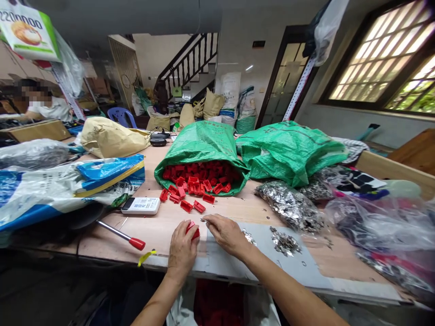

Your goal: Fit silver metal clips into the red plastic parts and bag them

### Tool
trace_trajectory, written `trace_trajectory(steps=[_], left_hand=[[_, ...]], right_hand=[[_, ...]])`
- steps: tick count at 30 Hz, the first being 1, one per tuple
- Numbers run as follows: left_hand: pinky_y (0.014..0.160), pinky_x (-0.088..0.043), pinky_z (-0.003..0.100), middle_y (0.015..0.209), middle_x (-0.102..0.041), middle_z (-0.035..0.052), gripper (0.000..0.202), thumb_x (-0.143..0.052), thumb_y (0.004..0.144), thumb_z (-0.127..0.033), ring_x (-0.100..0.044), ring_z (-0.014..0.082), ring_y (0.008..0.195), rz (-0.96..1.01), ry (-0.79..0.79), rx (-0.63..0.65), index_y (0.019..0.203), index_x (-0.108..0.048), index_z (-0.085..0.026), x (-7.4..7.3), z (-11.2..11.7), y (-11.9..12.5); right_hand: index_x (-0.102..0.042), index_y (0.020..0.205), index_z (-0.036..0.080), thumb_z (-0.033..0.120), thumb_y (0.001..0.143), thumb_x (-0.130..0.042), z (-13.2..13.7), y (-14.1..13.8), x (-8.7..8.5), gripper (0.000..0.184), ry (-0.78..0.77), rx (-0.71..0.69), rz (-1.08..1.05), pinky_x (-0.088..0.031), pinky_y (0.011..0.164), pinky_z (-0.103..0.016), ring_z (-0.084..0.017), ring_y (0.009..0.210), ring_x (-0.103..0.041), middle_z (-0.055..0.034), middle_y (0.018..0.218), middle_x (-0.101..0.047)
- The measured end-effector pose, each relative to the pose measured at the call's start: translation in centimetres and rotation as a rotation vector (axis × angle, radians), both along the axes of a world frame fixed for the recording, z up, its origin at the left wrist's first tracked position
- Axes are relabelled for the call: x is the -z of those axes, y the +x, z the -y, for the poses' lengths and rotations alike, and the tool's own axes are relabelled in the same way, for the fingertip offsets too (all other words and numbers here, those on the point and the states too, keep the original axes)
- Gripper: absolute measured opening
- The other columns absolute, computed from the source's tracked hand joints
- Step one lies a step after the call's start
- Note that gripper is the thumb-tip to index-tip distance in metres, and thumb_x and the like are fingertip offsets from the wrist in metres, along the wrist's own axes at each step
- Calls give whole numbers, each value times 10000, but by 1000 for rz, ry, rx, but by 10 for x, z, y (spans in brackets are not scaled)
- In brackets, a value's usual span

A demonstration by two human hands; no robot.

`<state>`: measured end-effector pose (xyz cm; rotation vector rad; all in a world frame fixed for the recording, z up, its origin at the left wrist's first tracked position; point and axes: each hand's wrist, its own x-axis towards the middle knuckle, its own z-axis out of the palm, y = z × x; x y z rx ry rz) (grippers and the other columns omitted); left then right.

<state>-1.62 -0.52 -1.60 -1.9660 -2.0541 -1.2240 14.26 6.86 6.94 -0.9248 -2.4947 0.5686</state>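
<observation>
My left hand (pixel 182 249) is closed round a small red plastic housing (pixel 193 230) near the table's front edge. Just to its right, my right hand (pixel 224 233) pinches a small metal clip (pixel 203 220) between thumb and fingertips, close to the red piece but apart from it. Beyond both hands, an open green woven sack (pixel 204 142) lies on its side, with many red housings (pixel 200 173) spilling from its mouth. Under my right forearm, partly covered, is a little heap of metal clips (pixel 249 237); a larger heap (pixel 285 242) lies further right on a grey sheet (pixel 309 267).
A clear bag of metal parts (pixel 292 206) and a second green sack (pixel 288 147) stand right. Leftward are a white box-shaped device (pixel 141 206), a red-tipped lever (pixel 136 243) and a blue-white bag (pixel 102 181). A person (pixel 47 104) sits far left. Below the edge hangs something red (pixel 219 301).
</observation>
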Motion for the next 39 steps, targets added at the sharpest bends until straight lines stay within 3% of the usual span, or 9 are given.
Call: trace_trajectory(steps=[5,10,14,18,24,28,33,37,39], left_hand=[[1005,-427,500,1265,-566,123,392,-520,831,-116,-486,301,1205,15,-13,-39,1192,-621,-231,6,-2,0],[994,-429,513,1279,-560,120,407,-507,821,-92,-483,307,1209,86,-24,-47,1177,-634,-245,2,-1,2],[987,-435,513,1291,-552,122,416,-506,819,-88,-483,304,1207,92,-26,-49,1188,-621,-242,5,-2,2],[975,-443,513,1301,-547,121,420,-505,820,-96,-481,308,1214,77,-20,-59,1197,-613,-245,10,-4,1],[989,-430,515,1312,-551,108,399,-481,833,-86,-465,297,1234,-18,-29,-117,1178,-623,-227,13,-4,0],[1054,-313,591,1347,-538,88,390,-482,832,-79,-424,305,1289,-100,-25,-184,1131,-653,-263,14,-6,4],[1086,-257,579,1451,-418,110,463,-489,812,-66,-328,306,1364,-104,-4,-270,1221,-602,-253,11,-7,10],[1093,-241,582,1478,-367,126,544,-506,782,-60,-280,313,1388,-107,0,-279,1297,-531,-234,10,-6,11],[1100,-226,583,1485,-357,124,569,-518,769,-67,-269,312,1395,-119,1,-282,1313,-509,-235,11,-6,11]], right_hand=[[-585,1175,236,203,908,-482,-45,-77,-8,288,203,-83,198,-450,853,-300,-201,1053,-532,-73,1222,-543],[-549,1227,261,249,905,-487,-74,-148,-17,329,292,-142,383,-454,837,-365,-261,1102,-440,-95,1281,-463],[-537,1246,278,295,879,-521,-88,-189,-16,368,285,-172,430,-461,821,-379,-278,1105,-444,-104,1251,-461],[-557,1239,254,298,866,-530,-97,-212,-9,377,249,-170,506,-469,808,-396,-289,1069,-511,-141,1210,-503],[-600,1197,221,369,854,-543,-98,-208,-7,378,226,-175,578,-485,799,-401,-292,1024,-599,-153,1161,-600],[-647,1118,187,370,815,-593,-87,-186,-12,358,227,-200,614,-503,750,-384,-296,975,-637,-150,1081,-671],[-705,999,193,435,786,-630,-74,-155,-20,331,189,-226,638,-502,728,-368,-295,956,-651,-138,1007,-712],[-684,1058,265,545,775,-612,-88,-135,-30,404,161,-200,566,-495,724,-315,-261,965,-646,-80,1052,-696],[-642,1126,285,479,844,-554,-106,-127,-34,353,171,-125,507,-484,745,-285,-232,1002,-629,-60,1102,-665]])
